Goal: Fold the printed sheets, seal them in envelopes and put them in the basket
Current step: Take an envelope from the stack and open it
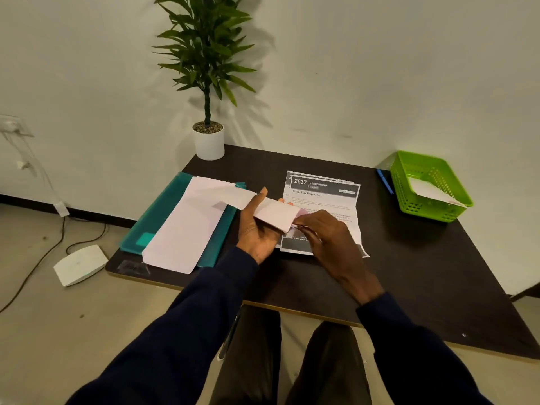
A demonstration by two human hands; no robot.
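Your left hand (pixel 254 229) grips the envelope (pixel 277 213), thumb on top, while your right hand (pixel 330 235) pinches, apparently, a folded sheet (pixel 295 227) at its end.

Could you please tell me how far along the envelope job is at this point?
Done: one white envelope already lies in the green basket. In hand: the left hand holds a second envelope while the right hand pinches its end. Left: a stack of printed sheets and spare envelopes on the teal folder.

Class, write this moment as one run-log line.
left hand: holds envelope | right hand: pinches envelope's end | basket: second envelope inside | printed sheets: stacked on table
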